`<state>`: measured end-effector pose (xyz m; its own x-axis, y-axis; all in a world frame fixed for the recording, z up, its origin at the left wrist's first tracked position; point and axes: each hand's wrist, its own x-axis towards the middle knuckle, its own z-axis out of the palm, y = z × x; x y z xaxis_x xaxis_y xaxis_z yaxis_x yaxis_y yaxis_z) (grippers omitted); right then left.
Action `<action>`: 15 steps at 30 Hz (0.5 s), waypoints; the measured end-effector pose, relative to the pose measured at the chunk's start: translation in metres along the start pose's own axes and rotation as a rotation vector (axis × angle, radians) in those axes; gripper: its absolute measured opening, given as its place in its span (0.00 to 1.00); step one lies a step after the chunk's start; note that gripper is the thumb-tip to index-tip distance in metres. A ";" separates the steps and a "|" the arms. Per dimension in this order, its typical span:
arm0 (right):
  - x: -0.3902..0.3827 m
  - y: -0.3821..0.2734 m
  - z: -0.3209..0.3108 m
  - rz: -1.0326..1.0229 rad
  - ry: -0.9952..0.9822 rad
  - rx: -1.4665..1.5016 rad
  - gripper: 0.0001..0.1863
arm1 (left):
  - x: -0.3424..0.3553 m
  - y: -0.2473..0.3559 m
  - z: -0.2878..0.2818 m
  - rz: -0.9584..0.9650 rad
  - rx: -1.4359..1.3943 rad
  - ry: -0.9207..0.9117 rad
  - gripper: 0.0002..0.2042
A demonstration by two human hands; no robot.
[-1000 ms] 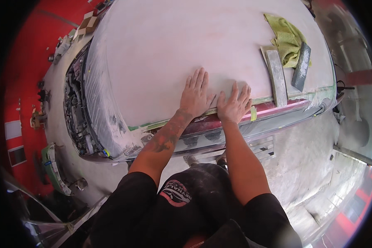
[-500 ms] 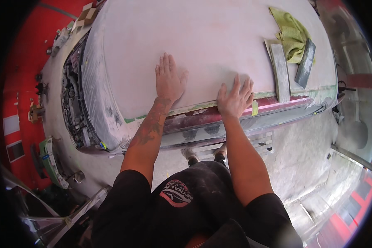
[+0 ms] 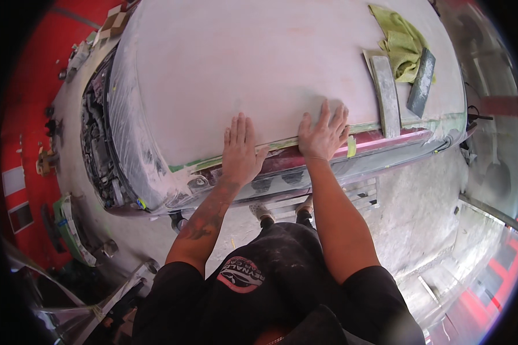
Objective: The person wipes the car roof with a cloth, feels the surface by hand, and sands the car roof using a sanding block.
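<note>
A car roof [image 3: 213,69], dull pinkish white and dusty, spreads out in front of me. My left hand [image 3: 242,152] lies over its near edge, palm down, fingers stretched toward the roof surface. Further right, my right hand [image 3: 322,135] rests flat on the same edge with its fingers spread. Neither hand holds anything. Beyond the right hand lie a long grey sanding block [image 3: 385,95], a shorter dark block [image 3: 422,83] dusted with white, and a crumpled yellow-green cloth [image 3: 403,43]. Green masking tape [image 3: 193,164] runs along the roof edge, above a dark red strip [image 3: 380,142].
Clear plastic film [image 3: 126,121] covers the windshield side at the left, beside the exposed engine bay [image 3: 98,138]. A cardboard box [image 3: 114,23] stands at the far left. A green-edged panel [image 3: 72,230] leans at the lower left, above the concrete floor [image 3: 408,195].
My left hand has slid back toward me from the roof surface to its near edge. The right hand stays in nearly the same place on the roof.
</note>
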<state>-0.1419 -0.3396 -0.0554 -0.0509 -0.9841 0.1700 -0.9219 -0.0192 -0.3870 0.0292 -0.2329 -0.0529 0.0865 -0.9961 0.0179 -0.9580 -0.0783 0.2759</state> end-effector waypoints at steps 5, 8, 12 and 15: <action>-0.001 -0.002 0.000 -0.017 0.005 0.011 0.33 | 0.029 -0.004 -0.008 0.006 -0.018 0.009 0.41; -0.001 -0.004 0.001 -0.043 0.005 0.034 0.33 | 0.066 -0.009 -0.005 -0.013 0.018 0.077 0.40; -0.002 0.003 0.006 -0.034 0.050 -0.028 0.33 | 0.106 0.000 0.000 -0.028 0.043 0.139 0.38; -0.002 0.001 0.007 -0.049 0.055 -0.023 0.33 | 0.098 -0.002 0.002 -0.031 0.036 0.186 0.38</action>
<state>-0.1404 -0.3389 -0.0626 -0.0263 -0.9709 0.2380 -0.9323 -0.0621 -0.3564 0.0386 -0.3307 -0.0536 0.1621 -0.9687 0.1880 -0.9630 -0.1137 0.2443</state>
